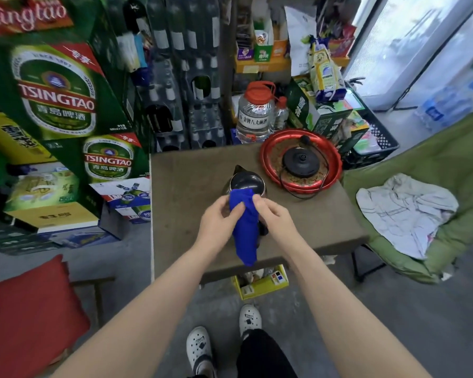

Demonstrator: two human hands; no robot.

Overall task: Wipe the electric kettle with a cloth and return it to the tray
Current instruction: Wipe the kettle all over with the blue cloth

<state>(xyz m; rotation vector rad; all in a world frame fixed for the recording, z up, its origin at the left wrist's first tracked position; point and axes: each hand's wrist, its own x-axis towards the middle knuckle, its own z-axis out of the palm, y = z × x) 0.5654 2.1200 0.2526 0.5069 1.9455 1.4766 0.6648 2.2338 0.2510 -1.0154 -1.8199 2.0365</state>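
Observation:
A steel electric kettle (245,181) with a dark lid stands on the brown table (191,175), spout pointing away to the left. A blue cloth (245,227) hangs down over its near side. My left hand (220,218) pinches the cloth's upper left edge. My right hand (273,216) grips its upper right edge, next to the kettle's black handle, which is mostly hidden. The red round tray (265,156) sits at the table's far right corner with the black kettle base (301,160) and its cord on it.
Green beer cartons (58,99) are stacked to the left, bottle crates and a large clear jug (254,113) behind the table. A green chair (426,165) with a white cloth (404,211) stands right. A red cushion (25,315) lies lower left, a yellow box (260,285) under the table.

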